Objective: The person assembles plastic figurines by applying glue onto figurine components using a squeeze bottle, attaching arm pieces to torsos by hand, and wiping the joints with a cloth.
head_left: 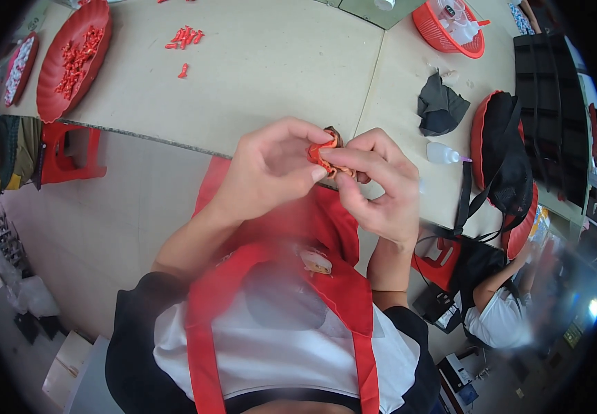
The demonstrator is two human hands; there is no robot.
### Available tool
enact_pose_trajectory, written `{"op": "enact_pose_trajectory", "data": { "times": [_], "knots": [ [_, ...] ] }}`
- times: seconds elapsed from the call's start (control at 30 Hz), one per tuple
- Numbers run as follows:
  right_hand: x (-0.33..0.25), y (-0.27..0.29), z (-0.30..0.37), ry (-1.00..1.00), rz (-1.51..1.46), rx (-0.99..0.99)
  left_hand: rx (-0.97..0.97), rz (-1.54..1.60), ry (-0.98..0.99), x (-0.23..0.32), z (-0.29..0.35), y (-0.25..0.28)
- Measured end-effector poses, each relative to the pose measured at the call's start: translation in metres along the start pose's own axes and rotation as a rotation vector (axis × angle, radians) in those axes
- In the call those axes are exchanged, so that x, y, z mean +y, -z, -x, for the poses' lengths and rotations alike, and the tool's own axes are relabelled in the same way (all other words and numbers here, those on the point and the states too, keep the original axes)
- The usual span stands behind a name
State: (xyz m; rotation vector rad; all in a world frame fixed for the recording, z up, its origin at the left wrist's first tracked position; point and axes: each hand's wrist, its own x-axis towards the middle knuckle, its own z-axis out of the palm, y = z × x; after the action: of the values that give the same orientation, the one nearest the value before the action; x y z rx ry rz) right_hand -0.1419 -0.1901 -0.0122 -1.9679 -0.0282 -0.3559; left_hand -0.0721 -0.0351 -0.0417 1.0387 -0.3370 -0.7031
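Between both hands, above the table's front edge, is a small red and tan piece (319, 153) with a curled, layered edge and a dark brown part behind it. Its exact kind is too small and too covered to make out. My left hand (267, 165) pinches its left side between thumb and fingers. On the other side, my right hand (386, 183) is closed on it, with the index finger laid across its front and the thumb below. Some of the piece is hidden by the fingers.
Small red parts (185, 37) lie in a loose group on the pale table (277, 62). More fill a red scalloped tray (48, 76) at the left. Rightward are a red basket (474, 50), black cloth (442, 105), a squeeze bottle (443, 153) and a black bag (502, 152). Another person (498, 321) sits lower right.
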Motion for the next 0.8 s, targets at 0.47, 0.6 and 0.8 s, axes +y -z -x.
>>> {"op": "enact_pose_trajectory", "data": {
  "times": [0.47,0.6,0.8],
  "knots": [
    [-0.009,0.006,-0.005,0.04,0.227,-0.013,-0.307,0.763,0.606,-0.017,-0.008,0.032],
    [0.007,0.026,-0.007,0.003,0.394,0.294,-0.351,1.268,0.64,-0.031,-0.015,0.027],
    [0.024,0.03,-0.005,-0.119,0.469,0.39,-0.338,1.306,0.606,-0.031,-0.026,0.026]
  ]
}}
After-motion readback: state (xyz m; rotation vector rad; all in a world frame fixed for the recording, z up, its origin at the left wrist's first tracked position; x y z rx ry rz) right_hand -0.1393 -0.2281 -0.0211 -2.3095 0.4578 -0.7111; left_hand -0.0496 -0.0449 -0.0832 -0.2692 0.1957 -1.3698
